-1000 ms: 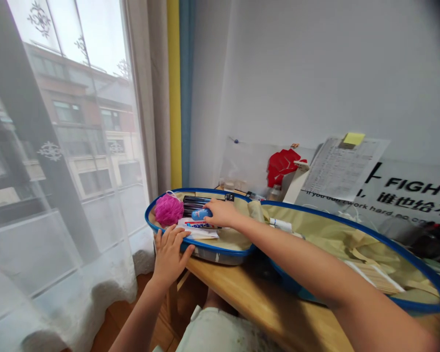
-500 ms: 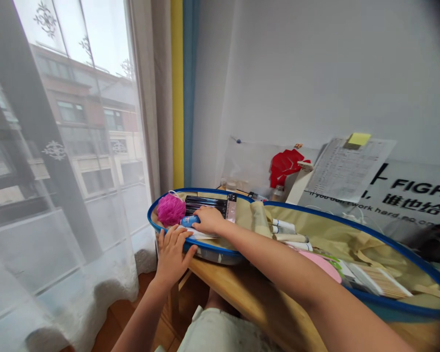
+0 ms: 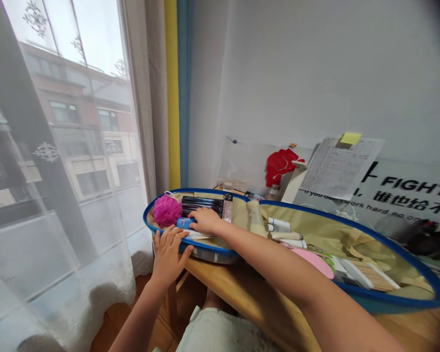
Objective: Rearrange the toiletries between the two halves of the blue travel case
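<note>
My right hand reaches into the left half of an opened, beige-lined bag with a blue rim. Its fingers are closed on the end of a small blue rounded item, perhaps a bottle or tube. My left hand rests on the near left rim, fingers spread and stretched over the edge. A magenta mesh bath puff lies at the left end. Behind my right hand is a pack of black sticks, possibly pens. Something white and flat lies just inside the near rim.
The bag's right half holds white tubes, a pink oval thing and a bundle of thin wooden sticks. The bag stands on a wooden table. A sheer curtain hangs at left; papers stand behind.
The view has shifted slightly, so everything sits a little further left. Both hands stay in nearly the same place on the bag and the blue item.
</note>
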Motion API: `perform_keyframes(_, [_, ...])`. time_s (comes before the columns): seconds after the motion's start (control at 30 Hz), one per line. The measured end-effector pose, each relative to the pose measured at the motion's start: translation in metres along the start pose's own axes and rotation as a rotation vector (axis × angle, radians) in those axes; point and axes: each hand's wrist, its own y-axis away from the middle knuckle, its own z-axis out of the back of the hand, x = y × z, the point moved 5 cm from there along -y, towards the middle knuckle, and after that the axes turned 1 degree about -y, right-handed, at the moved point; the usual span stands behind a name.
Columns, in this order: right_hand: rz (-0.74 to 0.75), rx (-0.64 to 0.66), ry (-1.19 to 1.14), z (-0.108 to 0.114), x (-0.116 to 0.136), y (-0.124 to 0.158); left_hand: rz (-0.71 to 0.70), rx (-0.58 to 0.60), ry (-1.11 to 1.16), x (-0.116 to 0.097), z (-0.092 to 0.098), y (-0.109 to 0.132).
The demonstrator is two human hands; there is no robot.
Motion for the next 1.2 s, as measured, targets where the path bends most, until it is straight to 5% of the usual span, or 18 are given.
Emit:
perform_keyframes(0.17, [-0.027, -0.049, -0.094, 0.032, -0.032, 0.013, 0.006, 0.006, 0.002, 0.001, 0.0, -0.001])
perform_keyframes(0.37, [-0.324, -0.15, -0.137, 0.084, -0.158, 0.079, 0.013, 0.004, 0.005, 0.003, -0.001, 0.0])
perform_keyframes(0.57, [-0.531, 0.018, -0.196, 0.067, -0.248, 0.172, -0.004, -0.019, -0.005, 0.005, -0.002, 0.0])
perform_keyframes(0.8, [-0.537, 0.173, -0.386, 0.033, -0.263, 0.221, -0.012, -0.02, -0.011, 0.005, -0.002, 0.001])
perform_keyframes(1.2, [-0.517, 0.133, -0.269, 0.019, -0.266, 0.229, -0.036, -0.038, -0.041, 0.004, -0.002, 0.001])
